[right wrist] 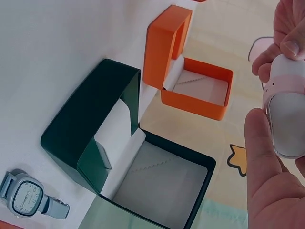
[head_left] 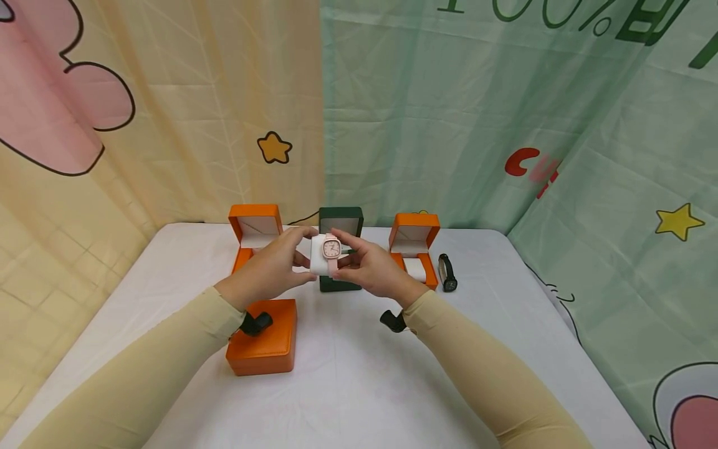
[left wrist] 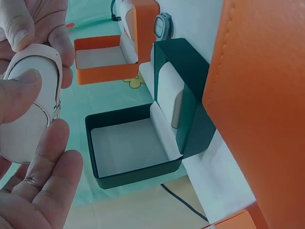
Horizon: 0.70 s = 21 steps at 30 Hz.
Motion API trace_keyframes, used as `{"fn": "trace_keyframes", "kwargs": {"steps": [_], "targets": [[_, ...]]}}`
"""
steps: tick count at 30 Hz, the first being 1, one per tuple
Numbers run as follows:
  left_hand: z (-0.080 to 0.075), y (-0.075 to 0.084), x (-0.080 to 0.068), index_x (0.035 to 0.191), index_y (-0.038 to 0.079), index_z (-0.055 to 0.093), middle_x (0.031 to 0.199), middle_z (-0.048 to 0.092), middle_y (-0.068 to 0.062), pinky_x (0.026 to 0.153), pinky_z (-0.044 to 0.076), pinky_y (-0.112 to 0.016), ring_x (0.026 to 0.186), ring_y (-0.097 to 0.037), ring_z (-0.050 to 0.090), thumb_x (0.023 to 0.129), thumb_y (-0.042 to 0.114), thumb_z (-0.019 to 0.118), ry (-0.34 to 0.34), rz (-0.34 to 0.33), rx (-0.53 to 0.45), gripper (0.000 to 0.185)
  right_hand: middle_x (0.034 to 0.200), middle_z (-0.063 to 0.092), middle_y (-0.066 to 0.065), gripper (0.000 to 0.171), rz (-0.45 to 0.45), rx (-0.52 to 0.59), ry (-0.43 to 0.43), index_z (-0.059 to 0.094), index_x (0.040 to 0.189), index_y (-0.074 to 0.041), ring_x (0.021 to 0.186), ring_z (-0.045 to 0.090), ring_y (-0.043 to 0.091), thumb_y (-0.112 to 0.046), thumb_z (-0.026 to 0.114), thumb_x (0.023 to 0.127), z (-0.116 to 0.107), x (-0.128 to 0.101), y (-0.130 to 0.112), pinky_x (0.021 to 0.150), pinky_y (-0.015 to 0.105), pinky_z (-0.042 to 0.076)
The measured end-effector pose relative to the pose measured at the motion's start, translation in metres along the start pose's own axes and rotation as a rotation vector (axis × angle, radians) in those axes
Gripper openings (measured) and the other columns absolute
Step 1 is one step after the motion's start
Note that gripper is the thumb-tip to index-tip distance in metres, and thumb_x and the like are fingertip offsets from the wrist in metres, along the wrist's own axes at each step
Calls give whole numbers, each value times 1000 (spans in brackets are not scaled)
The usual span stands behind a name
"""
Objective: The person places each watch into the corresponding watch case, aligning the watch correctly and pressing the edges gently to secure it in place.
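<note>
A pink watch [head_left: 331,248] is wrapped around a white cushion [head_left: 320,263], held above the open dark green box [head_left: 340,284]. My left hand [head_left: 305,254] grips the cushion's left side and my right hand [head_left: 342,254] pinches its right side and the pink strap. In the left wrist view my fingers [left wrist: 52,162] curl round the cushion [left wrist: 26,114] above the green box [left wrist: 138,148], which holds no watch. In the right wrist view my thumb [right wrist: 259,152] presses the cushion [right wrist: 290,119] over the green box [right wrist: 95,143].
Open orange boxes stand left [head_left: 255,232] and right [head_left: 415,240] of the green one; the right one holds a white cushion [head_left: 416,268]. A dark watch [head_left: 447,273] lies beside it. A closed orange box [head_left: 263,343] sits under my left wrist on the white table [head_left: 364,374]. Curtains hang behind.
</note>
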<state>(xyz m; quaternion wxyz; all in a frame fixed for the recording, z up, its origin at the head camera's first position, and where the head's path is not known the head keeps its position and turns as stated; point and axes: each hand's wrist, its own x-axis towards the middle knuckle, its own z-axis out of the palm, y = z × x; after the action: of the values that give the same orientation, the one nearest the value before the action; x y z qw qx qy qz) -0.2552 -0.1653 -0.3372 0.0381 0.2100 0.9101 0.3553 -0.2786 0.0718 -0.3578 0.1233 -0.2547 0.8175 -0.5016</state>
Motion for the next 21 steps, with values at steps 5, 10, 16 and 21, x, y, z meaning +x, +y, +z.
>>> {"fn": "trace_keyframes", "kwargs": {"steps": [5, 10, 16, 21], "targets": [[1, 0, -1, 159, 10, 33, 154, 47, -13, 91, 63, -38, 107, -24, 74, 89, 7, 85, 2, -9, -10, 87, 151, 56, 14, 85, -6, 4, -3, 35, 166, -26, 115, 71, 25, -4, 76, 95, 1, 1, 2, 101, 35, 59], [2, 0, -2, 158, 10, 33, 154, 48, -13, 91, 63, -38, 106, -23, 74, 89, 7, 85, 3, -9, -22, 87, 151, 57, 15, 84, -15, 5, 4, 36, 165, -25, 115, 72, 25, -3, 76, 95, 3, 1, 3, 101, 35, 59], [3, -1, -2, 158, 9, 34, 154, 48, -13, 90, 64, -38, 106, -23, 75, 88, 8, 85, 5, -17, -22, 87, 150, 58, 14, 84, -20, 17, 12, 36, 165, -23, 113, 72, 25, -3, 77, 94, 5, 1, 3, 99, 35, 60], [5, -1, -1, 158, 9, 34, 151, 50, -14, 89, 64, -37, 106, -22, 75, 88, 10, 86, 2, -19, -23, 88, 150, 57, 14, 84, -19, 33, 11, 35, 165, -22, 109, 72, 24, -3, 77, 94, 7, 1, 2, 98, 34, 61]]}}
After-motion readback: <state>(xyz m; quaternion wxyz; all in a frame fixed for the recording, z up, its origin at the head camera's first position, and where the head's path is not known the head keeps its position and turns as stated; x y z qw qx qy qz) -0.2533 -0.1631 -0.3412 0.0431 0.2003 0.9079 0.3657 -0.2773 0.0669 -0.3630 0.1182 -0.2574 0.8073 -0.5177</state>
